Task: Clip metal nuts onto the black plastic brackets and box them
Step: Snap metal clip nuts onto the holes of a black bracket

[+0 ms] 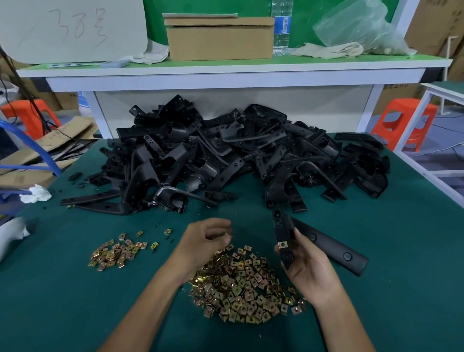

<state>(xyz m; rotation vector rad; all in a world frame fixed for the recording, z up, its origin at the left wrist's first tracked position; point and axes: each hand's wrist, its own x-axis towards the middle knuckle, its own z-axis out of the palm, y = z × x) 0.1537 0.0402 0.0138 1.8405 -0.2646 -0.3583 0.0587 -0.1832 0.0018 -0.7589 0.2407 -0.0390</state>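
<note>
1. I am seeing the right hand [307,268] gripping a black bracket [330,244] at the near right of the green table mat [388,315]. The thumb and fingers are curling round the bracket's bend, so the grip is clamped on it.
2. The bracket is being held clear of the mat. One arm is pointing away from the person and the other is running off to the right.
3. A clipped nut [282,244] is sitting on the bracket's near arm, just beside the thumb.
4. The left hand [207,242] is hovering over the far edge of the large nut pile [242,286], fingers curled with the tips drawn together (the fingertips are blurred, so I cannot tell whether they are pinching a nut).
5. A small nut pile [115,255] is lying well apart to the left.
6. The bracket heap [225,155] is lying across the far side of the mat, against the shelf unit.
7. A cardboard box [221,40] is standing on the shelf [232,70] beyond the heap, its lid sitting loosely on top. A water bottle [282,24] is standing just right of it and a plastic bag [359,24] is lying further right.
</note>
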